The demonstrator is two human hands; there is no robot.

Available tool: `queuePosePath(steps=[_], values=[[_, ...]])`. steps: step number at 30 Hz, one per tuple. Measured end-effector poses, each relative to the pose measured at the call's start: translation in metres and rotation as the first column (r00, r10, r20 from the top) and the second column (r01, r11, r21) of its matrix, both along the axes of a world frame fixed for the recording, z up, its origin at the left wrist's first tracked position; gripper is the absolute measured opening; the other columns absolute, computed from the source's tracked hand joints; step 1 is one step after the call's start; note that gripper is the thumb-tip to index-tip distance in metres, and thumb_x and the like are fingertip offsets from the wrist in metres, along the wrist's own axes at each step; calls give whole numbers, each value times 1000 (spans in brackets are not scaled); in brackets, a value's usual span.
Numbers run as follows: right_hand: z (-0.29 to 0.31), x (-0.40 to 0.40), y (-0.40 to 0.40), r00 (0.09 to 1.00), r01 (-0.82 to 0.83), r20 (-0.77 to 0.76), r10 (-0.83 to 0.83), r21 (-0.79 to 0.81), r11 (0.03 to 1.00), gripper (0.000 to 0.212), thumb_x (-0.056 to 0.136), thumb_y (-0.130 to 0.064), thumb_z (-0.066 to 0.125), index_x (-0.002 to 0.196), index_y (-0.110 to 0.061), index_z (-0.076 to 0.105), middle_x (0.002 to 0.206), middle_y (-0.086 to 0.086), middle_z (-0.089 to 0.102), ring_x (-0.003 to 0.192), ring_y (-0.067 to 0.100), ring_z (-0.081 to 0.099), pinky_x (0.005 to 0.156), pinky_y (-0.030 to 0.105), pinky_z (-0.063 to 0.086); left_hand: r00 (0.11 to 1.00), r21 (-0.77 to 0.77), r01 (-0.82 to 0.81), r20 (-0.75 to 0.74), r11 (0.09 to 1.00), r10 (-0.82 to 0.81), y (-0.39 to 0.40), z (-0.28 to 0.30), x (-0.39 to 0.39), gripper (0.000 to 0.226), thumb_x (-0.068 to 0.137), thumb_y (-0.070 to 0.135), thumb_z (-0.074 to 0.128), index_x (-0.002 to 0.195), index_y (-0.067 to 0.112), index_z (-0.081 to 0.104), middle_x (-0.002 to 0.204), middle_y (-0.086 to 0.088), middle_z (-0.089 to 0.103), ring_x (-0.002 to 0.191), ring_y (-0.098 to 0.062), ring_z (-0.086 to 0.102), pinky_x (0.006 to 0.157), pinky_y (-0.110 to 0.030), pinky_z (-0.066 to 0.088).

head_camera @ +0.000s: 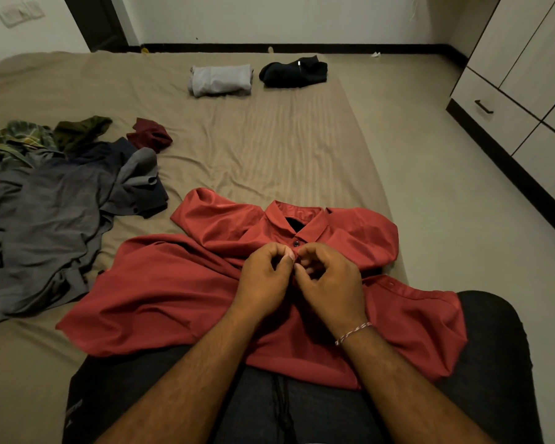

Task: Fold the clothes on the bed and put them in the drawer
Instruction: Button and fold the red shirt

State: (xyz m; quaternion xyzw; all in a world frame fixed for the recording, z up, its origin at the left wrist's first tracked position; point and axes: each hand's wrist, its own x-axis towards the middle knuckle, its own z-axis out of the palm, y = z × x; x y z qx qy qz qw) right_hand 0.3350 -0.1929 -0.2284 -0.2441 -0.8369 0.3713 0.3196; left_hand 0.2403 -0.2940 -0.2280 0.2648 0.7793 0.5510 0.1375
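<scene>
A red polo shirt (pixel 161 290) lies face up across my lap and the bed (pixel 269 145), collar pointing away from me. My left hand (pixel 263 277) and my right hand (pixel 327 277) meet at its button placket just below the collar, each pinching the fabric there with curled fingers. One dark button shows above my fingers. A pile of unfolded clothes (pixel 48 200) lies at the left. A folded grey garment (pixel 220 80) and a folded black garment (pixel 293 72) sit side by side at the far end of the bed.
White drawers with dark handles (pixel 494 110) stand along the right wall, all closed. Bare floor (pixel 430 174) runs between the bed and the drawers. A dark door frame (pixel 96 24) stands at the back left.
</scene>
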Motion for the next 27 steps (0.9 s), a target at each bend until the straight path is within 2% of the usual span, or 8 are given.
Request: queuePosePath(steps=[4, 7, 10, 15, 18, 21, 24, 27], values=[[2, 0, -1, 1000, 4, 13, -5, 104, 995, 13, 83, -35, 72, 95, -29, 70, 83, -16, 68, 74, 1, 65, 68, 31, 57, 1000, 11, -3, 24, 1000, 3, 0, 2, 0, 17, 97, 9, 62, 84, 17, 69, 77, 8, 71, 67, -1, 63, 65, -18, 48], [1, -1, 1, 1000, 0, 13, -1, 113, 994, 12, 83, -31, 71, 94, -28, 72, 86, -16, 70, 76, 1, 65, 71, 30, 56, 997, 29, -18, 71, 999, 16, 0, 2, 0, 17, 97, 9, 63, 83, 16, 70, 74, 9, 71, 66, -2, 62, 66, -24, 50], [0, -2, 2, 999, -23, -23, 23, 17, 1000, 14, 82, -19, 77, 94, -25, 74, 84, -14, 71, 74, 3, 67, 70, 25, 57, 987, 69, -37, 157, 997, 25, 0, 3, -1, 17, 98, 10, 63, 83, 12, 71, 72, 7, 71, 64, -5, 62, 66, -28, 51], [2, -3, 1, 997, -39, -77, 29, -128, 991, 18, 81, -9, 81, 93, -21, 75, 81, -13, 73, 72, 6, 70, 68, 17, 56, 976, 92, -71, 211, 993, 50, 0, 8, 1, 20, 97, 7, 63, 78, 11, 67, 61, 10, 63, 51, 0, 52, 54, -19, 43], [3, -3, -1, 998, -26, -67, 15, -162, 986, 17, 79, -8, 81, 89, -20, 74, 75, -12, 72, 68, 6, 69, 65, 15, 54, 977, 78, -83, 202, 993, 66, 0, 6, 1, 17, 91, 15, 67, 73, 17, 67, 62, 8, 66, 54, -4, 55, 58, -27, 47], [3, -3, -1, 998, -3, -66, -10, -201, 980, 18, 77, -8, 81, 83, -22, 71, 70, -10, 71, 64, 5, 69, 63, 14, 53, 985, 39, -95, 149, 995, 89, -1, 4, -1, 13, 76, 31, 64, 71, 21, 69, 67, 1, 71, 61, -12, 62, 65, -41, 55], [1, -4, 0, 997, -4, -78, -15, -240, 971, 19, 77, -7, 81, 82, -22, 69, 70, -10, 71, 64, 5, 68, 62, 14, 53, 991, 14, -89, 97, 996, 87, -1, 3, -1, 11, 73, 30, 65, 71, 20, 70, 67, -1, 71, 60, -12, 63, 66, -45, 57], [1, -4, 2, 992, -43, -123, 3, -323, 945, 19, 81, -6, 81, 84, -21, 70, 76, -7, 73, 66, 7, 69, 63, 19, 56, 995, 29, -58, 89, 998, 55, -2, 6, -1, 9, 79, 25, 67, 75, 20, 72, 70, 0, 73, 62, -14, 67, 64, -46, 59]])
